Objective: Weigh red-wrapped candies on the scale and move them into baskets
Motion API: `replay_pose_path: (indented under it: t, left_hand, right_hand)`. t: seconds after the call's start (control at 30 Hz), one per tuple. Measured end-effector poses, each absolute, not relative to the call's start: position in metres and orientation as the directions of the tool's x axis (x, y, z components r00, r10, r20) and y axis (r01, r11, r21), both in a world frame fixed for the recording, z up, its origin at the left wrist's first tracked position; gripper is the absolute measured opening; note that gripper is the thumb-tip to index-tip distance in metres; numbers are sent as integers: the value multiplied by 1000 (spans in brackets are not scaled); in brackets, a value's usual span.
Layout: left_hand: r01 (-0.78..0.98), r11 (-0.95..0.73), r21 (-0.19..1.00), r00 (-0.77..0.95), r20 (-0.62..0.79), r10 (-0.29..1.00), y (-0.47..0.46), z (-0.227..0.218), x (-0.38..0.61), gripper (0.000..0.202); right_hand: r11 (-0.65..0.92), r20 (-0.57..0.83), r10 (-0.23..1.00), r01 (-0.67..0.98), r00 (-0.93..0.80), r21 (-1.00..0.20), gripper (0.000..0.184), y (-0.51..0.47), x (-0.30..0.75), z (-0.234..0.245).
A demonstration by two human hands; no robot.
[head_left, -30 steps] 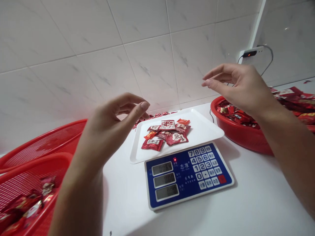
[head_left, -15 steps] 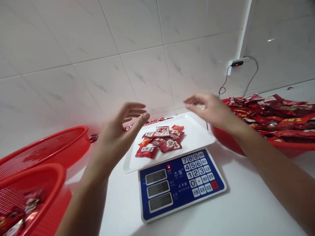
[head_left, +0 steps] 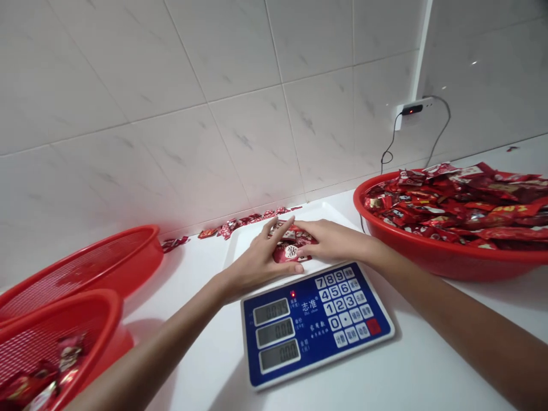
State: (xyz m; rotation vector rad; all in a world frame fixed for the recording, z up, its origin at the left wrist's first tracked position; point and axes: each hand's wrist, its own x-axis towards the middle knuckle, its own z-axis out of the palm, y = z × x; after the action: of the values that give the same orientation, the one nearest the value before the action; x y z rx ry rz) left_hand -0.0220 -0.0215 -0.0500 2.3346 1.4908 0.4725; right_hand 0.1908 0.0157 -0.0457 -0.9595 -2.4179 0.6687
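Observation:
A small pile of red wrapped candies point(head_left: 286, 252) lies on the white tray point(head_left: 240, 240) of a blue-faced digital scale point(head_left: 317, 325). My left hand point(head_left: 261, 260) is curled round the pile's left and front sides, thumb along the near edge. From the right, my right hand point(head_left: 329, 240) cups the same candies, its thumb on a wrapper with white print. Together both hands gather the pile between them, covering much of it. Lit digits on the scale's upper display are too faint to read surely.
At right, a red basket point(head_left: 428, 260) is heaped with wrapped candies. Two more red baskets stand at left, the nearer basket point(head_left: 103, 308) holding candies. A row of loose candies point(head_left: 252, 218) lies behind the tray by the tiled wall. A black cable point(head_left: 387, 151) hangs from a socket strip.
Both hands have come down and inward from above the tray to the candy pile, closing round it. Earlier they were apart and empty.

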Motion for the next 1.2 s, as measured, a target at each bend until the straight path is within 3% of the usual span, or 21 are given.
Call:
replay_pose_path:
  t: [0.07, 0.17, 0.37, 0.53, 0.77, 0.93, 1.03, 1.2]
  left_hand:
    - [791, -407, 457, 387, 141, 911, -21, -52, -16, 94]
    - [813, -400, 423, 342, 208, 916, -18, -55, -8, 91]
    - [855, -390, 342, 306, 274, 912, -16, -58, -1, 61]
    - [868, -400, 293, 307, 317, 897, -19, -54, 0, 41]
    - [871, -386, 303, 281, 336, 899, -21, -48, 1, 36]
    - [852, -406, 332, 273, 381, 883, -10, -43, -8, 29]
    - [844, -402, 356, 245, 410, 878, -4, -39, -13, 27]
    - [840, -391, 376, 225, 414, 882, -12, -22, -20, 30]
  right_hand:
    - [621, 236, 733, 486, -638, -616, 44, 16, 190, -48]
    - [548, 209, 761, 436, -614, -714, 62, 15, 186, -52]
    - [417, 173, 817, 357, -550, -836, 80, 8, 173, -62]
    - [409, 182, 819, 331, -545, -850, 72, 13, 175, -62]
    - [261, 68, 849, 304, -524, -916, 70, 13, 179, -52]
    - [400, 170, 820, 336, -546, -853, 56, 7, 175, -46]
    - [380, 185, 794, 235, -580, -894, 54, 8, 175, -42]
    - [472, 344, 745, 88, -572, -877, 44, 8, 173, -39]
